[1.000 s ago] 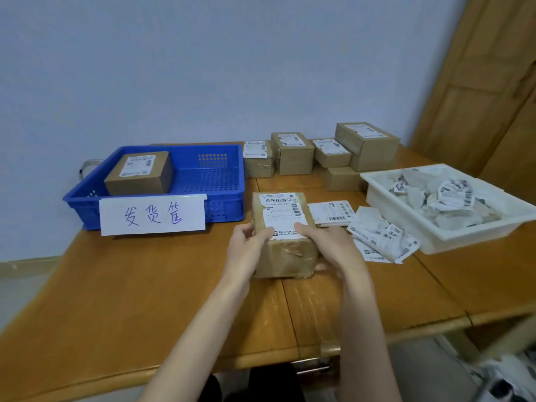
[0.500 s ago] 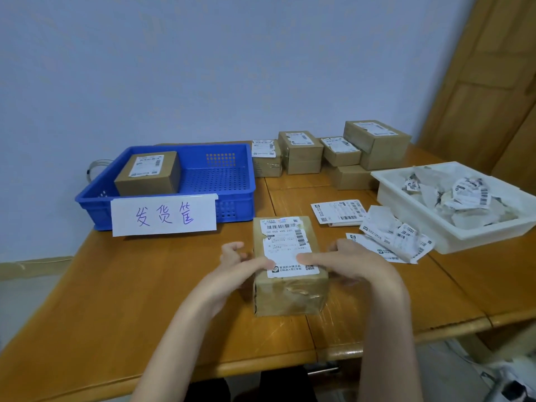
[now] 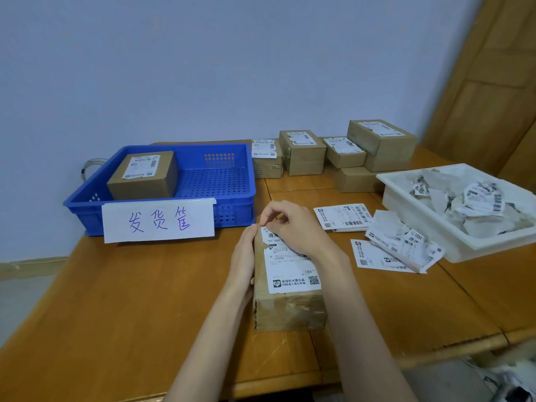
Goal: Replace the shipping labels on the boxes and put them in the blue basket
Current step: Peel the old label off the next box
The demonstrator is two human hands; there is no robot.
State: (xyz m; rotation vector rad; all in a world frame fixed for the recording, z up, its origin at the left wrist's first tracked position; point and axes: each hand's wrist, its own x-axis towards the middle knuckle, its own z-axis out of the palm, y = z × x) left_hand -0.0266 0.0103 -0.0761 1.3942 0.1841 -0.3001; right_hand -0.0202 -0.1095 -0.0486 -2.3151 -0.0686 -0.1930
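The wooden table [image 3: 121,300] stands against a pale blue wall. My box [image 3: 287,285] sits before me, the blue basket [image 3: 232,195] at ten o'clock. My left hand [image 3: 243,262], fingers straight, now braces its side; my right hand [image 3: 293,227] has moved up to pinch the label [image 3: 290,271]'s far corner.

The table [image 3: 116,300] is showing smooth, lightly glossy wood. The box [image 3: 290,313] is looking like matt brown cardboard with scuffed tape, its label [image 3: 293,274] white paper. The blue basket [image 3: 232,198] is showing perforated plastic.
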